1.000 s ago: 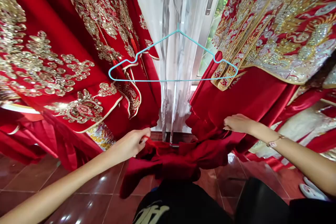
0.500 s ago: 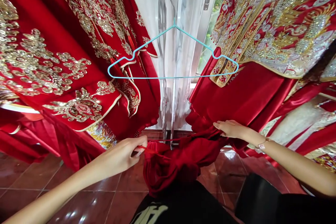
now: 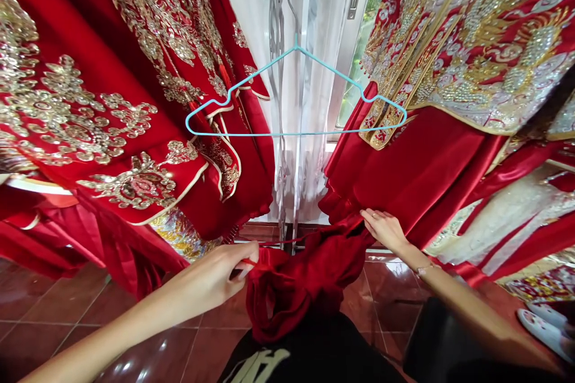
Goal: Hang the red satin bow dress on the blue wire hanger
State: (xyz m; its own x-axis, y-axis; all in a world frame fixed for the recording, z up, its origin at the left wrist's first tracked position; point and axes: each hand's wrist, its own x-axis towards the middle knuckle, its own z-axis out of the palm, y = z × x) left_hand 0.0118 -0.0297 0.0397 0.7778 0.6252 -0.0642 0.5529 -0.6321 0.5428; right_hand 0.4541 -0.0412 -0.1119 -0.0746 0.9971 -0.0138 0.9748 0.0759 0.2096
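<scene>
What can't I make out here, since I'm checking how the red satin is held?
Head view, the only one:
The left hand hides where the thin red cord ends.
The black top hides the lower part of the bunched red satin.
The top edge cuts off the embroidered robes.

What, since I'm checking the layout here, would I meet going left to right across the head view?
red robe with gold embroidery, white sheer curtain, window with green foliage outside, red jacket with gold beading
</scene>
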